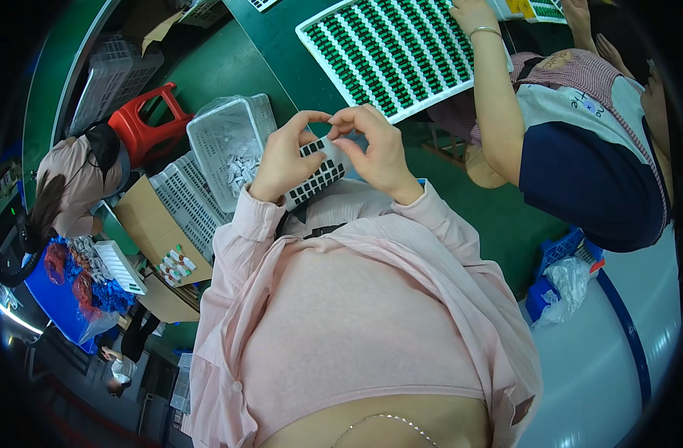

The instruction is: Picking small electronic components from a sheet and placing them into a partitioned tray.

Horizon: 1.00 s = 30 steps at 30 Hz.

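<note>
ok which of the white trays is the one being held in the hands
The small white tray with dark slots, held between the left hand and right hand. The large white tray lies on the green table, beside another person's arm.

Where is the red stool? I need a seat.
In the head view, the red plastic stool stands upper left on the green floor, between a grey crate and the grey basket of small white parts.

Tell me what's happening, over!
Left hand and right hand both pinching at small white tray. Grey basket beside left hand. Co-worker's arm close right.
</note>
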### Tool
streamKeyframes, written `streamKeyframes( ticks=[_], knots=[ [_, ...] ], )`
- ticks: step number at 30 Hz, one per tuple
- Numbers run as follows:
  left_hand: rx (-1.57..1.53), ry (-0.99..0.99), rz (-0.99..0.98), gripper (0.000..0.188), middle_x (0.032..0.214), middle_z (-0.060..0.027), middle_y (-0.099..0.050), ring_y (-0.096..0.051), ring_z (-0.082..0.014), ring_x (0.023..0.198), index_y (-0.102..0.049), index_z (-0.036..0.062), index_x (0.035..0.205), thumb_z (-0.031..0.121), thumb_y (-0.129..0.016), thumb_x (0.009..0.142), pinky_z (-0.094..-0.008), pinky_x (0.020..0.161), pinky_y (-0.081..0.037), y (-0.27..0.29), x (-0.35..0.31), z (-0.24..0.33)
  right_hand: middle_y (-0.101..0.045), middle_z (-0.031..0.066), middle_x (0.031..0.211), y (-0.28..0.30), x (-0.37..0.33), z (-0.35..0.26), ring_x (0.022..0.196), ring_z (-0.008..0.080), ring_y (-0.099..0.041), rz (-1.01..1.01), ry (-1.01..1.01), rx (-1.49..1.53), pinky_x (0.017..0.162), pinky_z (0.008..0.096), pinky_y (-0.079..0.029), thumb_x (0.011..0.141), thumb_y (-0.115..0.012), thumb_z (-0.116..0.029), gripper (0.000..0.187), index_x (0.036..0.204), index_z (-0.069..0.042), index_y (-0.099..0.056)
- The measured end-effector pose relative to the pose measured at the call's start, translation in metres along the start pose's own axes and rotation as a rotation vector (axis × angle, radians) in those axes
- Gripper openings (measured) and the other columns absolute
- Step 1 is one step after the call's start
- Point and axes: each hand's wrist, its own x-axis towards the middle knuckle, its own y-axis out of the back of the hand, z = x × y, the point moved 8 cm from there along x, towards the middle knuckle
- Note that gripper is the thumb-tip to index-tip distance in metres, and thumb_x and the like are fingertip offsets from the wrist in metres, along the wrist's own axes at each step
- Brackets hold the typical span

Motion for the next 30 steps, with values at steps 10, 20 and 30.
streamKeyframes(
  ticks=[10, 20, 30],
  knots=[
    [0.099, -0.052, 0.041, 0.051, 0.076, -0.0137, -0.069, -0.069, -0.0347, 0.077, -0.056, 0.0084, 0.12, 0.004, -0.07, 0.071, -0.0389, 0.069, -0.051, -0.005, 0.0, 0.007, -0.064, 0.0083, 0.084, -0.012, -0.008, -0.007, 0.078, 0.0229, -0.066, 0.066, 0.066, -0.187, 0.067, 0.0335, -0.052, 0.073, -0.069, 0.006, 0.029, 0.099, -0.005, -0.062],
    [-0.179, 0.056, -0.244, 0.072, 0.098, -0.0068, -0.067, -0.064, -0.0137, 0.092, -0.044, 0.0045, 0.136, -0.01, -0.064, 0.068, -0.0274, 0.084, -0.048, -0.015, -0.005, -0.01, -0.062, 0.0067, 0.08, -0.01, -0.009, -0.01, 0.074, 0.0187, -0.062, 0.006, 0.071, -0.148, 0.066, 0.0293, -0.048, 0.073, -0.066, 0.008, 0.028, 0.098, -0.005, -0.06],
    [-0.249, 0.151, -0.243, 0.071, 0.087, -0.0078, -0.07, -0.062, -0.0113, 0.078, -0.043, 0.0049, 0.135, -0.009, -0.066, 0.069, -0.0248, 0.073, -0.047, -0.016, -0.003, -0.018, -0.064, 0.0062, 0.091, -0.007, -0.015, 0.006, 0.08, 0.0122, -0.063, 0.029, -0.068, 0.151, 0.073, 0.0256, -0.05, 0.079, -0.066, 0.01, 0.04, 0.114, -0.003, -0.055]
  ],
)
